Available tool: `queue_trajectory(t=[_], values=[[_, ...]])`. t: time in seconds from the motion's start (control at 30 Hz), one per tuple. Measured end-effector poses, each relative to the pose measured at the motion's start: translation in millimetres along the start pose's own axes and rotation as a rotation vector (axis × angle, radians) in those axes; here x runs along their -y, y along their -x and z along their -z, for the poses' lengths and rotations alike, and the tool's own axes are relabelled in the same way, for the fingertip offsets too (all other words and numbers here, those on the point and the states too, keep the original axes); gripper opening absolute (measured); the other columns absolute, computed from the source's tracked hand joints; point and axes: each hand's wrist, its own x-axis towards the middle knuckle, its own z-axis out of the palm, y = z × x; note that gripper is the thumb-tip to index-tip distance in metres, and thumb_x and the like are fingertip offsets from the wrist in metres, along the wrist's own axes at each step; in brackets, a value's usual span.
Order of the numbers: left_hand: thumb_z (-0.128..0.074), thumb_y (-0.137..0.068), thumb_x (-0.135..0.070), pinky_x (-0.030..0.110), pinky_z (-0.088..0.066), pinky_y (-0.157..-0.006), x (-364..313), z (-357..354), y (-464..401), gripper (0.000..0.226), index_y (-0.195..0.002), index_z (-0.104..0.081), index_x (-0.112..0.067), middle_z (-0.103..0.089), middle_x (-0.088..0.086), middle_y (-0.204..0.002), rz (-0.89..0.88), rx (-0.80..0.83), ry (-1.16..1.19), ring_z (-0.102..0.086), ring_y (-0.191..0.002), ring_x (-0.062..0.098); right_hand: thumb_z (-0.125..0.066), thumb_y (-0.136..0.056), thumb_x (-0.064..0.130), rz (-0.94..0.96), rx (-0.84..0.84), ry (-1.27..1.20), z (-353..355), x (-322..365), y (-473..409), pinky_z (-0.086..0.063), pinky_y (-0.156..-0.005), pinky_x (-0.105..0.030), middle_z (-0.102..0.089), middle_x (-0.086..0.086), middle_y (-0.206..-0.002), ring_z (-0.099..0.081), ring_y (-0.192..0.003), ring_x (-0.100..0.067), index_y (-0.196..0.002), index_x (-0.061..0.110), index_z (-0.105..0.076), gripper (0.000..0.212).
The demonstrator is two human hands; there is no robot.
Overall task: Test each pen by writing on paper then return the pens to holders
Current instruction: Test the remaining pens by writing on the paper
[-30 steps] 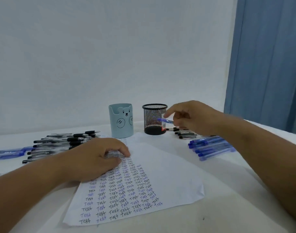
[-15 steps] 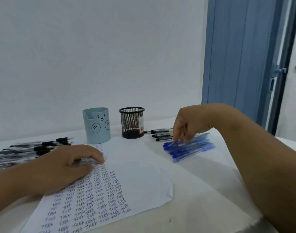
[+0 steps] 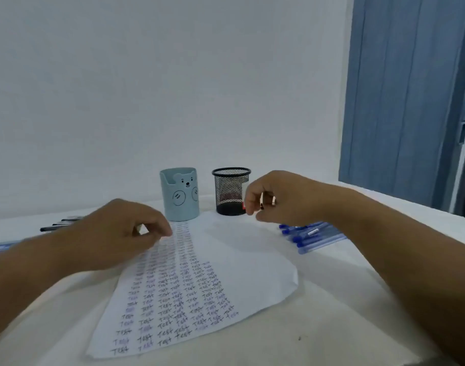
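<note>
On paper (image 3: pixel 252 265): rows of handwritten "Test", blk & blue.

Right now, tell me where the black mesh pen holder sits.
In the head view the black mesh pen holder stands upright at the table's far side, just right of the blue bear holder, its right edge behind the right hand.

I count two pen holders: one pale blue cup with a bear face (image 3: pixel 179 198) and one black wire mesh cup (image 3: pixel 230 191). One white paper sheet covered in handwritten words (image 3: pixel 199 281). One cluster of blue capped pens (image 3: pixel 309 237), roughly five, blurred. About three black pens (image 3: pixel 57 224) show at left; others are hidden. Two bare hands.
</note>
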Motion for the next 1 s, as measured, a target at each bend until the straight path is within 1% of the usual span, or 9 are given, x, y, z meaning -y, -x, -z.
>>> queue_trajectory(t=[0.07,0.2,0.33,0.4,0.5,0.67,0.77,0.87,1.0], values=[[-0.068,-0.091,-0.011,0.016,-0.054,-0.071,7,18,2,0.027,-0.085,-0.077,-0.036,-0.074,-0.019,-0.084,0.037,-0.014,-0.044,-0.067,-0.076,0.001,-0.067,-0.088,0.01,0.133,-0.075,-0.093,-22,24,-8,-0.043,-0.063,-0.012,-0.062,0.025,-0.075,-0.055,-0.067,-0.004,-0.089,0.029,-0.07,0.019],[-0.07,-0.085,-0.012,0.015,-0.046,-0.063,36,54,13,0.028,-0.081,-0.076,-0.039,-0.072,-0.011,-0.08,0.127,0.01,-0.127,-0.065,-0.075,0.01,-0.065,-0.094,0.02,0.28,0.072,-0.07,-47,64,-27,-0.042,-0.066,-0.01,-0.064,0.019,-0.087,-0.057,-0.077,-0.002,-0.1,0.025,-0.072,0.01],[-0.077,-0.064,-0.038,0.037,-0.054,-0.075,56,73,28,0.013,-0.077,-0.075,-0.04,-0.07,-0.008,-0.075,0.231,0.058,-0.145,-0.064,-0.074,0.016,-0.064,-0.096,0.022,0.338,0.199,-0.002,-57,91,-47,-0.04,-0.068,-0.005,-0.06,0.021,-0.077,-0.055,-0.075,0.011,-0.101,0.023,-0.072,0.01],[-0.085,-0.065,-0.042,0.038,-0.052,-0.072,62,76,32,0.015,-0.075,-0.077,-0.034,-0.066,-0.009,-0.065,0.258,0.12,-0.111,-0.059,-0.064,0.012,-0.064,-0.095,0.024,0.348,0.213,-0.004,-65,96,-54,-0.041,-0.068,-0.006,-0.061,0.019,-0.077,-0.056,-0.074,0.009,-0.1,0.024,-0.072,0.009],[-0.091,-0.07,-0.033,0.019,-0.039,-0.059,64,75,32,0.016,-0.073,-0.077,-0.024,-0.056,-0.01,-0.055,0.274,0.182,-0.098,-0.048,-0.054,0.005,-0.068,-0.093,0.027,0.334,0.217,-0.065,-79,91,-54,-0.045,-0.069,-0.012,-0.067,0.017,-0.08,-0.059,-0.075,0.004,-0.097,0.029,-0.073,0.007],[-0.094,-0.066,-0.034,0.021,-0.039,-0.059,68,70,27,0.022,-0.076,-0.077,-0.025,-0.063,-0.006,-0.063,0.298,0.231,-0.117,-0.051,-0.057,0.007,-0.075,-0.087,0.037,0.289,0.288,-0.229,-77,74,-46,-0.057,-0.081,-0.035,-0.071,0.012,-0.092,-0.063,-0.08,-0.007,-0.096,0.037,-0.074,0.009],[-0.09,-0.071,-0.03,0.016,-0.039,-0.056,68,64,26,0.013,-0.075,-0.079,-0.024,-0.065,-0.008,-0.062,0.308,0.268,-0.146,-0.051,-0.054,0.002,-0.077,-0.086,0.039,0.302,0.296,-0.227,-75,69,-41,-0.057,-0.086,-0.04,-0.072,0.01,-0.097,-0.066,-0.087,-0.011,-0.095,0.038,-0.074,0.01],[-0.082,-0.08,-0.024,0.021,-0.041,-0.06,66,64,27,0.007,-0.074,-0.079,-0.022,-0.066,-0.003,-0.064,0.283,0.226,-0.114,-0.051,-0.057,0.005,-0.077,-0.086,0.033,0.303,0.221,-0.274,-77,69,-38,-0.057,-0.085,-0.039,-0.073,0.01,-0.093,-0.068,-0.085,-0.01,-0.097,0.036,-0.074,0.012],[-0.078,-0.082,-0.024,0.032,-0.036,-0.063,52,67,28,0.019,-0.072,-0.071,-0.01,-0.057,0.002,-0.061,0.229,0.08,0.093,-0.045,-0.06,0.017,-0.076,-0.087,0.026,0.352,-0.092,-0.243,-80,71,-39,-0.055,-0.071,-0.026,-0.069,0.015,-0.078,-0.065,-0.069,-0.011,-0.116,0.038,-0.064,0.034]])
